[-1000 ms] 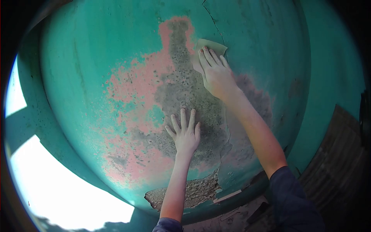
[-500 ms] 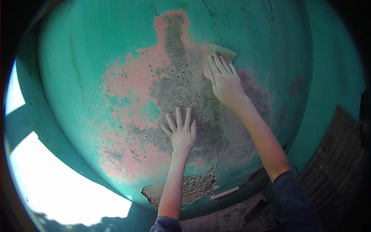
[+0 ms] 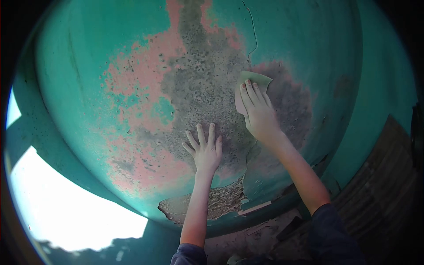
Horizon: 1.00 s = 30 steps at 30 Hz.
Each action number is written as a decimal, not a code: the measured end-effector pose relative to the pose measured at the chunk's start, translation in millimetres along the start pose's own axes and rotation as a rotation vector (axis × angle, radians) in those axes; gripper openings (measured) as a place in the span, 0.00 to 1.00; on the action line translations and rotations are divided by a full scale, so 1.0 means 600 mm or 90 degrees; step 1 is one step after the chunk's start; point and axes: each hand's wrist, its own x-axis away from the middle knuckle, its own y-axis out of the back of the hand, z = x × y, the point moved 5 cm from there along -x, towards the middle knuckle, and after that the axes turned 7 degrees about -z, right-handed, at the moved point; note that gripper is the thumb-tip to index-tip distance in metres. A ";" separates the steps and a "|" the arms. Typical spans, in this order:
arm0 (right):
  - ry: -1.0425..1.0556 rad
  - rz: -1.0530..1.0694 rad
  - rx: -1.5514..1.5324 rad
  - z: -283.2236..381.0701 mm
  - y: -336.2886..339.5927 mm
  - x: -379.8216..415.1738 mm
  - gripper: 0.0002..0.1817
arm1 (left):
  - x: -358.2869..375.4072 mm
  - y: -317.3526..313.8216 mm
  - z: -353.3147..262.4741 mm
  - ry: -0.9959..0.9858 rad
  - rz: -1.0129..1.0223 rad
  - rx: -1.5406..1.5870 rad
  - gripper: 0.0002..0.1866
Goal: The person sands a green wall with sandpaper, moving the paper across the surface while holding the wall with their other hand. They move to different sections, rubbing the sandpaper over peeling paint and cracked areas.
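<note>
Green painted wall (image 3: 88, 66) across nearly the whole view, bulged by the lens. Broad worn patch (image 3: 194, 97) at centre: pink undercoat exposed on the left, grey pitted plaster through the middle and right. Thin crack (image 3: 252, 31) running down from the top edge toward the patch. Broken section (image 3: 212, 203) at the foot of the wall, rough material showing, loose flakes of paint just beside it. Bright sunlit floor (image 3: 75, 212) lower left; dark slatted surface (image 3: 380, 176) lower right, detail unclear.

Left hand (image 3: 204, 150) flat against the grey area, fingers spread, holding nothing; judged to serve as a brace against the wall. Right hand (image 3: 258, 112) higher and to the right, palm and straightened fingers pressing a sheet of sandpaper (image 3: 251, 81) flat to the wall. Sheet not pinched; held by pressure alone, upper edge showing beyond the fingertips. Flat pressure judged to keep the full face of the sheet in contact with the surface.

Sheet located on the right part of the grey area, just below the end of the crack. Hands near each other but apart. Open wall above, left and right of the sheet. Less room below: raised paint edge and the broken section close under the right wrist, liable to catch the sheet.
</note>
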 end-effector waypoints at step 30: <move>0.159 -0.042 0.072 0.209 -0.030 -0.112 0.34 | -0.009 0.068 0.132 -0.005 -0.068 0.041 0.37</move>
